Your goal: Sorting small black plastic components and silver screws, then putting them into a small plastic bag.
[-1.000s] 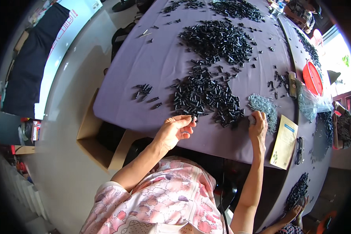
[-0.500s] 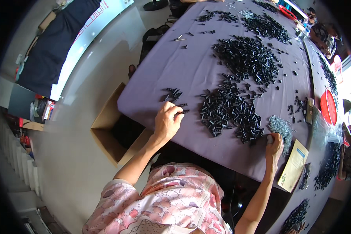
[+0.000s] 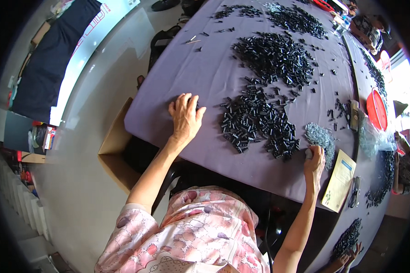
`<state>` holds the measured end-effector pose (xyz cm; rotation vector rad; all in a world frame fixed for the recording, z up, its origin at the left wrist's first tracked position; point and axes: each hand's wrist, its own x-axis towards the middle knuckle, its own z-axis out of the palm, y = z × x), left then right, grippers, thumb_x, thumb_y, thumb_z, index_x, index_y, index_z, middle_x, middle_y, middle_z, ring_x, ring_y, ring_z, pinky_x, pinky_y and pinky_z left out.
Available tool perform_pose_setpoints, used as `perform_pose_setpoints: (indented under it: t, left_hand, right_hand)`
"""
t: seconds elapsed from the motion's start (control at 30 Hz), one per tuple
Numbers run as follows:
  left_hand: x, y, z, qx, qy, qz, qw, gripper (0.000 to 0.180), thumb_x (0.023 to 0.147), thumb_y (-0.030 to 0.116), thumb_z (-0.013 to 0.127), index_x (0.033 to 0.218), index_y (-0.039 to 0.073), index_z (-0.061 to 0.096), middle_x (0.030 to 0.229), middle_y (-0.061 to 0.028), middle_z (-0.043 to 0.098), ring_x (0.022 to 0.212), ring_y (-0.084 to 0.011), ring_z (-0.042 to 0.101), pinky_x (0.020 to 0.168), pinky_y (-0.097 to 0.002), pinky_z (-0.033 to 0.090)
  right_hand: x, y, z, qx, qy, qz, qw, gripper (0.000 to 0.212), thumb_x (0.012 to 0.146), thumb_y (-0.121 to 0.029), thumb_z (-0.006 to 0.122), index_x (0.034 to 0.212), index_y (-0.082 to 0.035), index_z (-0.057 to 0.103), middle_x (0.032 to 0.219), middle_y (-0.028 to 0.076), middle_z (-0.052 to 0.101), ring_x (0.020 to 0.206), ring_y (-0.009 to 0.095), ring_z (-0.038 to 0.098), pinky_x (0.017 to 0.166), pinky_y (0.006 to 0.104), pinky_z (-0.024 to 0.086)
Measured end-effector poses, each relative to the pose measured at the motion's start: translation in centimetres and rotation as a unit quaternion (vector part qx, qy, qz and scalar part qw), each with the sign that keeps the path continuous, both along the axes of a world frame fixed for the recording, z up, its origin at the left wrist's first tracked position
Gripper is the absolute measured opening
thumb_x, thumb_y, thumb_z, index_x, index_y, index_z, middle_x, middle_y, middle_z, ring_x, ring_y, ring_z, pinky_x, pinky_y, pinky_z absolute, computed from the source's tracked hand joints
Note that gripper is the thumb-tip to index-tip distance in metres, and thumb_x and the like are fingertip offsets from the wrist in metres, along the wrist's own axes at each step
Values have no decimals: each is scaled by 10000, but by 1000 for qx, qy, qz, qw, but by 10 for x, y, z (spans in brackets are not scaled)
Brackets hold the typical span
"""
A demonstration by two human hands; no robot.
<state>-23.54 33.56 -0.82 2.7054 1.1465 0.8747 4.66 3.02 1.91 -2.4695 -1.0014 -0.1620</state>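
My left hand (image 3: 185,119) lies palm down on the purple cloth near the table's left corner, fingers spread. Dark bits show at its fingertips, and the small group of black pieces there is mostly covered by it. My right hand (image 3: 314,163) is closed at the near edge of a pile of small grey-silver parts (image 3: 320,136). Something greyish shows at its thumb; what its fingers hold is hidden. Between the hands, a little farther off, lies a heap of short black tubular pieces (image 3: 255,120).
A larger black heap (image 3: 275,59) lies farther off. Right of my right hand are a tan envelope (image 3: 339,181), a dark coiled cable (image 3: 354,193) and a red basin (image 3: 379,110). An open cardboard box (image 3: 116,150) stands below the left corner. Another person's hands (image 3: 348,259) work at lower right.
My left hand has gone from a pinch beside the small black group to lying spread over it. My right hand stays by the grey pile. The whole view has shifted slightly.
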Motion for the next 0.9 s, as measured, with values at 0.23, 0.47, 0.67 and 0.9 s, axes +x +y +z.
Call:
perform_pose_setpoints:
  t: [0.23,0.47,0.67,0.9]
  left_hand:
    - [9,-16,11,27,-46,-18,998,402,814,237,645,1171,81,543,1313,-157,409,1277,-358,333,1018,-541,245]
    - [41,-93,41,-92,-112,-166,975,145,746,126,688,888,102,673,1237,-135,495,1222,-340,409,1011,-444,301]
    - [80,-120,41,-60,-42,-214,974,190,719,155,702,895,85,684,1283,-131,451,1265,-340,340,1014,-521,253]
    - [88,-125,30,-56,-27,-195,979,164,704,123,710,859,88,668,1236,-112,487,1251,-336,349,1002,-504,258]
  right_hand:
    - [-2,-8,-12,-38,-53,-13,998,224,780,74,439,983,-8,483,969,195,517,905,388,538,732,447,457]
    - [-10,-7,-4,80,-13,-2,997,279,733,133,430,968,-4,493,901,213,553,872,408,542,740,453,444]
    - [-37,-11,15,148,93,18,984,273,753,108,497,991,-10,560,883,164,577,835,328,580,748,368,469]
    - [-78,-10,10,309,341,21,888,311,775,176,429,979,-9,575,811,50,582,686,112,593,589,237,493]
